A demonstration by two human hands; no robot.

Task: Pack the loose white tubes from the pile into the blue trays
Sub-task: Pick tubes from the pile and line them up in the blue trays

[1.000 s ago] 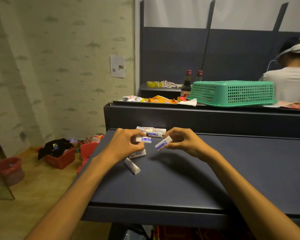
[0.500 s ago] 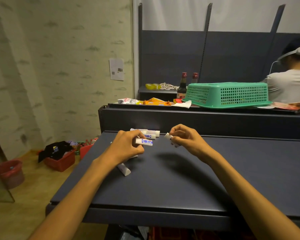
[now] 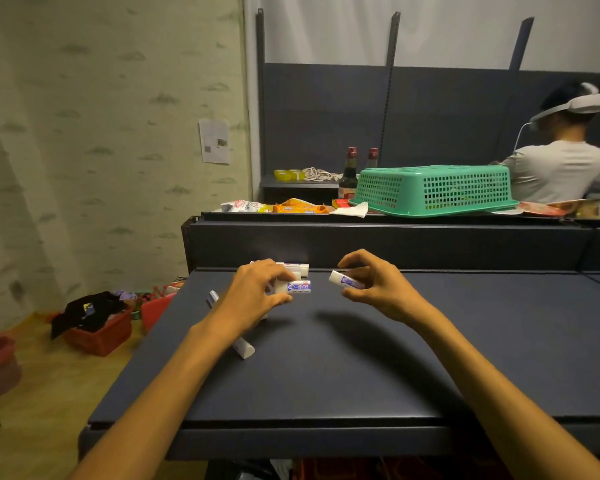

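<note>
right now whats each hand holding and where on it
Left hand pinches a tube by its left end; right hand holds another tube by its right end.

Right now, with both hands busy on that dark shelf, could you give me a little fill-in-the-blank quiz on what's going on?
1. Each hand, the left hand and the right hand, holds one white ____.
2. The upside-down basket on the ledge behind is ____ in colour.
3. Left of the basket stand two dark ____ with red caps.
4. The loose tube nearest the camera lies under the ____ forearm.

Missing words: tube; green; bottles; left
</note>
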